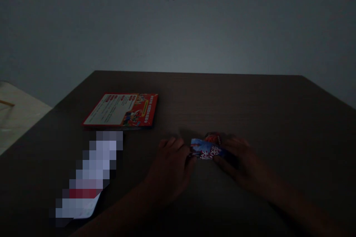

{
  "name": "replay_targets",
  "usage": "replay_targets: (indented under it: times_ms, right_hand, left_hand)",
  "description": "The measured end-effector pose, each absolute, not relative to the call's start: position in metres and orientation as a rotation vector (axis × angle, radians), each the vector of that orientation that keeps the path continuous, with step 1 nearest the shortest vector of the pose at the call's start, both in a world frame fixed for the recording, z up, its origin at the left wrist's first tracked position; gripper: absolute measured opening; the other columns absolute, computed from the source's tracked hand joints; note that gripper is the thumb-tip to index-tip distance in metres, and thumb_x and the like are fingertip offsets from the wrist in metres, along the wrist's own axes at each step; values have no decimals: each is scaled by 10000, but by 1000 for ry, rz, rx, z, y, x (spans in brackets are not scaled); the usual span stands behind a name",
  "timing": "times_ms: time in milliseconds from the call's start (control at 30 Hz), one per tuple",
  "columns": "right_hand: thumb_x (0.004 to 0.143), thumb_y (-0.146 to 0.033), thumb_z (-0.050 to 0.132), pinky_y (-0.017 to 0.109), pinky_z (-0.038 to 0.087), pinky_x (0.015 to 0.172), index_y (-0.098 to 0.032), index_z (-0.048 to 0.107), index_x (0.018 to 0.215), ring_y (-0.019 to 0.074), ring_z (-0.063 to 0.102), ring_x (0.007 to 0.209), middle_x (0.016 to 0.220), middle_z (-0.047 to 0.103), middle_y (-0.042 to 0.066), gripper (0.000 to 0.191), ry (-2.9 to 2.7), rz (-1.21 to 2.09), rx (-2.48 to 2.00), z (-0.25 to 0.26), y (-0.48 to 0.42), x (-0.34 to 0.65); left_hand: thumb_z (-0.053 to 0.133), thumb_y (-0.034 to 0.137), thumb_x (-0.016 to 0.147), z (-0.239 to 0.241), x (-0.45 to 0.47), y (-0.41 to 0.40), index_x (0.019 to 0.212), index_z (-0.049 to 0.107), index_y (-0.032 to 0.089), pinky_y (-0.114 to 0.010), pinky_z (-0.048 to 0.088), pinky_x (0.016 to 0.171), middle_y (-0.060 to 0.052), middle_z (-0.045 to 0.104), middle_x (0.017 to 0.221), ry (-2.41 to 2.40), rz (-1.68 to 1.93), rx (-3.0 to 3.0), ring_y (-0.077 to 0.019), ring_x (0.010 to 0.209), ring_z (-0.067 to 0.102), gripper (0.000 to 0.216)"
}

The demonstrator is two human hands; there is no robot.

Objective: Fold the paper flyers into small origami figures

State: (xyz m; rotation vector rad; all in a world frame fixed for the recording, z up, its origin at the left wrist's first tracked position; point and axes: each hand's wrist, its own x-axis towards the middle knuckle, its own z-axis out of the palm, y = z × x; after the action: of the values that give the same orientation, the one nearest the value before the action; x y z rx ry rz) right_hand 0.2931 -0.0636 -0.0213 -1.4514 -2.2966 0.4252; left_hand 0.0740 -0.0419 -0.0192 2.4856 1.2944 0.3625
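Near the middle of the table lies a small, flat blue printed piece [205, 149] with white characters. It could be a card or a wrapper; the dim light hides which. At its left edge my left hand [174, 163] is closed, thumb and fingers pinching it. My right hand [241, 159] grips the right end, with the thumb along the lower edge and the fingers above. Behind the blue piece shows a dark red, rounded printed part [213, 137]; whether the two are joined I cannot tell.
A red and white printed box or booklet [122, 110] lies on the dark wooden table [228, 96], at the left. Nearer me rests a lit, pixelated phone-like screen [91, 170], close to my left forearm. A grey wall [236, 26] stands behind the table.
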Motion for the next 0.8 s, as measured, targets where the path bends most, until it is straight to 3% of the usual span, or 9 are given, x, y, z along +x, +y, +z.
replay_targets:
  times_ms: [267, 633, 800]
  right_hand:
    - [860, -319, 528, 429, 411, 776, -192, 579, 1178, 252, 594, 836, 917, 677, 87, 346, -2243, 417, -1679, -18, -63, 292]
    - [873, -344, 513, 401, 392, 733, -195, 651, 847, 251, 597, 806, 852, 688, 77, 204, -2294, 369, -1756, -20, -59, 290]
    - [880, -340, 495, 406, 383, 740, -184, 643, 838, 256, 594, 824, 874, 683, 84, 220, -2345, 343, -1768, -20, -56, 289]
  left_hand:
    - [469, 306, 886, -19, 80, -45, 807, 594, 173, -408, 365, 781, -73, 592, 885, 1438, 334, 2499, -240, 885, 521, 199]
    - [501, 288, 851, -15, 85, -45, 757, 605, 169, -436, 361, 757, -79, 607, 846, 1477, 316, 2490, -261, 851, 538, 184]
    - [490, 292, 854, -13, 85, -43, 772, 616, 168, -441, 363, 760, -91, 618, 867, 1466, 262, 2498, -273, 876, 544, 195]
